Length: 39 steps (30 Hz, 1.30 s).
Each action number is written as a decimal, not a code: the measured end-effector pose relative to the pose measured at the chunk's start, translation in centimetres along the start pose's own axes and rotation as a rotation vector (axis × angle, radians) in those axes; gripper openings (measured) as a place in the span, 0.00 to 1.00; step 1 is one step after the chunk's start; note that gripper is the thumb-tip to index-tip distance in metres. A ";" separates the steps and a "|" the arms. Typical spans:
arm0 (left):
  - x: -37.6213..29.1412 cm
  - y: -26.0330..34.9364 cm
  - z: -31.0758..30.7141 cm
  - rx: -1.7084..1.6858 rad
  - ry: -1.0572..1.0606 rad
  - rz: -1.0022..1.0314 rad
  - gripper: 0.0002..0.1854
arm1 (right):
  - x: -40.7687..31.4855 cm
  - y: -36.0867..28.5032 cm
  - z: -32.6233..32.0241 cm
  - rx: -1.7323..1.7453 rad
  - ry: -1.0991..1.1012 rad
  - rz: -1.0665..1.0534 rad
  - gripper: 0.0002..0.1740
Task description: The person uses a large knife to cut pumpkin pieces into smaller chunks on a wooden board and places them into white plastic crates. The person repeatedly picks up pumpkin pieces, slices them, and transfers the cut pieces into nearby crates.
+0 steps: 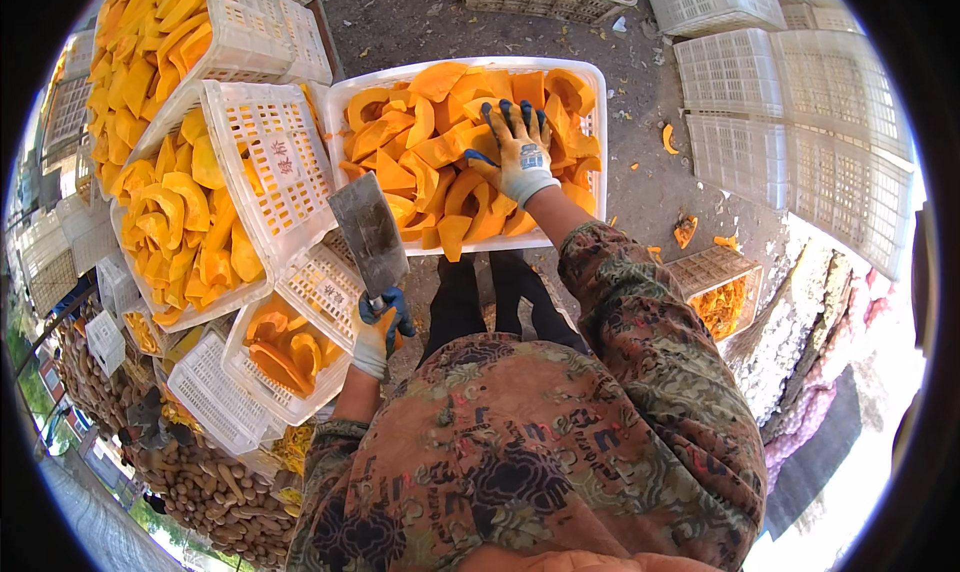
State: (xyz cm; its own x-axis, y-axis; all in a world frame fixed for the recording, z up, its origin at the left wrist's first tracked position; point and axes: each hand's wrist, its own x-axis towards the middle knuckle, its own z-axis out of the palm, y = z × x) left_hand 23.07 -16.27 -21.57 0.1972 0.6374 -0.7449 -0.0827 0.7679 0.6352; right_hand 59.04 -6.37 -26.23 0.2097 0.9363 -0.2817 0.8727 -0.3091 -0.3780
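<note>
In front of me a white plastic crate (pixel 466 63) is heaped with cut orange pumpkin pieces (pixel 420 152). Flat on top of the heap lies my right hand (pixel 523 152), in a white glove with a worn blue-coated palm side, its fingers spread and gripping nothing. My left hand (pixel 381 333), gloved the same way, is closed around the handle of a cleaver (pixel 369 234). The broad, stained blade points up and away from me, just off the crate's near left corner. Part of the handle is hidden in the fist.
Tilted crates of pumpkin (pixel 262 167) crowd the left side. Stacked white crates (pixel 780 114) stand right, and another crate (pixel 547 1) lies beyond. A small crate of pumpkin scraps (pixel 724 302) sits near right. Pumpkin bits (pixel 669 138) litter the ground. Whole squashes (pixel 217 489) are piled behind left.
</note>
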 end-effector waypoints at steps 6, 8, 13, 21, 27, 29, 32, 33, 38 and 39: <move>-4.2 -1.6 -1.1 0.037 0.185 0.007 0.08 | 1.7 -4.9 1.8 -0.152 -0.307 -0.088 0.48; -4.3 -4.5 -2.9 -0.061 0.180 -0.036 0.09 | 2.2 -5.5 2.7 -0.201 -0.256 -0.231 0.48; -6.0 -5.9 -3.3 -0.056 0.167 0.052 0.16 | 0.6 -8.0 1.8 -0.159 -0.226 -0.199 0.49; -8.3 -9.0 -5.5 -0.071 0.268 0.051 0.13 | 0.6 -16.3 7.0 -0.067 -0.247 -0.898 0.42; -9.2 -10.2 -6.2 -0.087 0.363 0.070 0.13 | -0.1 -20.5 10.9 -0.394 -0.492 -0.991 0.28; -9.6 -10.0 -6.1 -0.087 0.386 0.044 0.13 | -0.4 -19.7 11.5 -0.476 -0.533 -1.022 0.28; -10.1 -7.8 -5.7 -0.025 0.371 0.023 0.13 | 0.5 -17.7 14.3 -0.414 -0.513 -1.049 0.29; -10.0 -7.9 -5.8 0.005 0.381 0.036 0.12 | 1.0 -17.9 14.2 -0.359 -0.492 -1.058 0.30; -10.4 -9.4 -6.3 0.036 0.439 0.066 0.11 | 2.9 -18.9 13.3 -0.461 -0.560 -0.995 0.29; -10.3 -8.9 -6.1 0.002 0.432 0.060 0.11 | 2.5 -18.2 12.8 -0.364 -0.521 -1.010 0.29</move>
State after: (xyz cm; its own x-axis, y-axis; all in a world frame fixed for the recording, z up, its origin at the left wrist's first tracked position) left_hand 15.84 -29.24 -20.81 -0.2348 0.6496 -0.7231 -0.0795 0.7285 0.6804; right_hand 38.08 -0.52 -31.38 -0.7744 0.5226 -0.3567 0.6315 0.6727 -0.3856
